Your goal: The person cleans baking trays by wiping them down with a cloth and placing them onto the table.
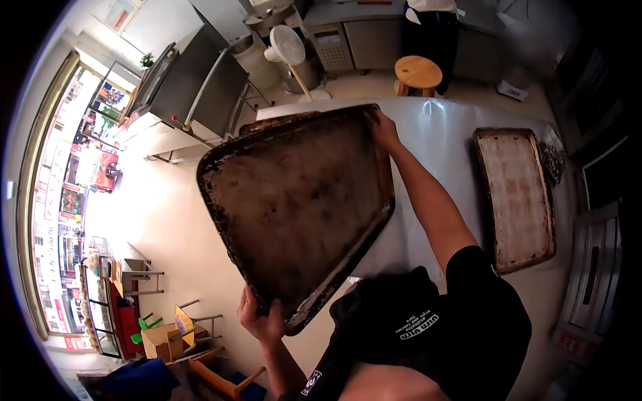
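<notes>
2 hands (263, 321) hold dk. tray (294, 207), tilted, nr. table (435, 184).

The large baking tray (294, 207) obstructs the direct path between the left hand (263, 321) and the right hand (383, 130). Right of the right forearm, a bare strip of metal table (441, 154) permits passage as far as the second tray (516, 200), with a plastic bag (552, 152) beyond it. A wooden stool (418, 71) stands past the right hand. Left of the left hand, open floor (174, 220) extends to furniture (183, 325).

window (67, 200) overexposed | glare on tabletop (435, 160) | fisheye bowing | black corners | upper-right blur
</notes>
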Demonstrator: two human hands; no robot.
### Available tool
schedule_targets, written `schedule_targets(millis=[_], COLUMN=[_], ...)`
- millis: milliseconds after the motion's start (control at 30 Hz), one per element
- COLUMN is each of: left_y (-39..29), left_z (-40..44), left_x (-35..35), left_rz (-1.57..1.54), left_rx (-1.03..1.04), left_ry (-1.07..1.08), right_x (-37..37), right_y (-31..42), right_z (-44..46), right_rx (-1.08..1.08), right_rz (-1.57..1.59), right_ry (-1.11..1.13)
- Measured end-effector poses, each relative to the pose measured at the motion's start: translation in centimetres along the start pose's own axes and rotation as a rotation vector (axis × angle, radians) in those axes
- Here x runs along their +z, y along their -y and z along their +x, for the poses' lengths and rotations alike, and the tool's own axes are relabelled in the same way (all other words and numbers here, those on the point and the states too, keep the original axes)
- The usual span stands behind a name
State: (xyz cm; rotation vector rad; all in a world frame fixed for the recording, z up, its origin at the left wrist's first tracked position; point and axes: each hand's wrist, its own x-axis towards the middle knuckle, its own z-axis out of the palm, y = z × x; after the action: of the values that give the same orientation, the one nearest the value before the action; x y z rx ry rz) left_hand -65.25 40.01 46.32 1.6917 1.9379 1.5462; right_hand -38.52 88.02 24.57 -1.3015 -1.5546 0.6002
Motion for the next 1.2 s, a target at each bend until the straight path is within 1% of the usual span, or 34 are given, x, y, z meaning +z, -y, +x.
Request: schedule_targets(millis=[100,200,233,300,333,400,433,500,567,600,633,667,700,733,767,833,900,933,967,1000,1033,1067,1100,1133,1167,1200], left_y=[0.1,-0.3,-0.3,0.6,1.3,2.5,2.9,2.6,2.4,2.1,1.7,1.3,0.8,0.2,-0.1,-0.1,0.0,0.3,0.7,1.1,1.5,2.0,2.6,3.5,2.5,1.3], left_z=[-0.8,-0.9,-0.7,-0.7,-0.8,-0.3,0.0,0.0,0.8,1.4,2.0,2.4,2.8,2.9,3.0,2.8,2.5,2.3,2.1,1.8,1.4,1.3,1.4,1.4,1.9,2.6], left_x=[-0.1,0.0,0.4,1.4,1.5,1.6,1.6,1.1,1.4,1.8,2.3,2.7,3.0,3.5,3.8,3.8,3.2,3.2,3.3,3.2,3.1,3.1,3.3,3.1,3.1,3.3], left_rz=[0.015,-0.008,-0.027,-0.060,-0.067,-0.043,-0.033,-0.023,-0.049,-0.075,-0.102,-0.127,-0.108,-0.088,-0.070,-0.047,-0.035,-0.046,-0.055,-0.090,-0.123,-0.159,-0.180,-0.129,-0.091,-0.060], left_rx=[0.013,0.007,-0.004,-0.075,-0.110,-0.094,-0.085,-0.092,-0.088,-0.071,-0.056,-0.046,-0.053,-0.064,-0.079,-0.035,-0.015,-0.013,-0.013,-0.086,-0.160,-0.221,-0.183,-0.148,-0.120,-0.097], left_ry=[-0.030,-0.045,-0.052,-0.093,-0.106,-0.103,-0.105,-0.086,-0.052,-0.059,-0.060,-0.061,-0.047,-0.035,-0.032,0.002,0.010,-0.004,-0.020,-0.043,-0.061,-0.083,-0.100,-0.092,-0.057,-0.014], right_x=[-0.3,0.5,0.2,-0.2,0.0,1.0,-0.2,-1.8,-2.8,-3.4,-3.2,-3.2,-3.2,-3.2,-2.7,-0.7,4.8,3.9,2.8,1.6,3.2,2.7,2.4,2.3,2.2,1.9], right_y=[-0.7,-3.7,-3.0,-5.1,-6.8,-9.6,-6.3,1.7,11.5,16.8,21.1,24.4,28.1,30.1,29.8,28.0,16.0,12.0,8.6,5.3,-0.9,-1.3,-0.9,0.1,3.5,8.5], right_z=[-1.3,-10.1,-13.5,-18.6,-20.3,-21.5,-19.9,-16.9,-14.4,-13.8,-13.8,-14.1,-14.7,-15.4,-16.0,-16.9,-18.9,-18.9,-19.0,-19.1,-20.1,-20.1,-19.1,-18.2,-16.8,-15.0], right_rx=[0.062,0.118,0.187,0.232,0.343,0.554,0.564,0.423,0.111,0.031,-0.197,-0.381,-0.558,-0.733,-0.720,-0.715,-0.473,-0.216,0.068,0.355,0.317,0.339,0.355,0.375,0.135,-0.099], right_rz=[-0.164,-0.297,-0.279,-0.361,-0.231,0.040,0.090,0.435,0.455,0.486,0.567,0.471,0.436,0.394,0.325,0.201,0.029,0.004,0.100,0.191,-0.121,-0.072,-0.020,0.028,0.041,0.047], right_ry=[0.090,0.239,0.300,0.509,0.441,0.293,0.278,0.222,0.162,0.203,0.179,0.206,0.146,0.091,0.030,-0.075,-0.107,0.033,0.069,0.076,0.026,0.035,0.037,0.041,0.010,-0.026])
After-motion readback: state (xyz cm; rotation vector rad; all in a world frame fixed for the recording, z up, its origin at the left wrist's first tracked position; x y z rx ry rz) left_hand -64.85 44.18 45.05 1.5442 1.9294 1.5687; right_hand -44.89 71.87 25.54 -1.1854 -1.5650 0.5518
